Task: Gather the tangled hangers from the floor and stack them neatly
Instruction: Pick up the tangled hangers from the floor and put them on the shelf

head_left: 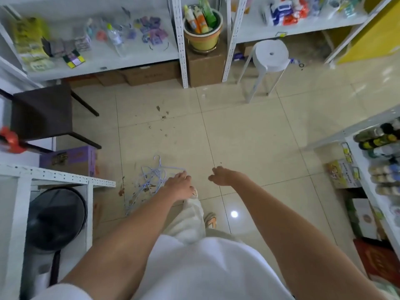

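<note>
A tangle of thin pale-blue wire hangers point(151, 180) lies on the beige tiled floor, low and left of centre, with bits of brown debris among them. My left hand point(179, 186) reaches down at the right edge of the tangle, fingers touching or just over the nearest hanger; whether it grips one I cannot tell. My right hand point(223, 176) hovers to the right, over bare tile, fingers loosely curled and holding nothing. My light trousers and a slippered foot show below the hands.
A white shelf unit point(58, 176) with a black fan stands close on the left, a purple box point(71, 159) and a dark chair point(43, 111) behind it. Goods shelves line the back and right. A white stool point(270, 55) stands at the back. Dirt specks mark the floor.
</note>
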